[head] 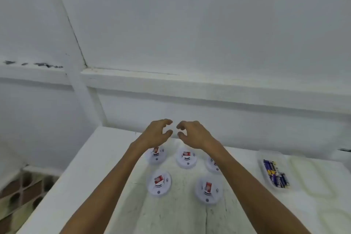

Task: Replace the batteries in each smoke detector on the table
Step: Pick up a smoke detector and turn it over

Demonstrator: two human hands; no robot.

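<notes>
Several round white smoke detectors lie on the white table [98, 176], each with a red and white battery showing on top. One detector [159, 183] is at the front left, another [208, 190] at the front right, and one [186, 157] in the back row's middle. My left hand [156, 134] and my right hand [193, 135] hover side by side above the back row, fingers loosely curved toward each other, holding nothing. My arms hide parts of the back left and back right detectors.
A clear tray [266, 157] with several blue and yellow batteries sits at the table's right. A second clear tray [311, 178] lies beside it. A white wall with a ledge [171, 80] runs behind the table. Patterned floor [22, 195] shows at the left.
</notes>
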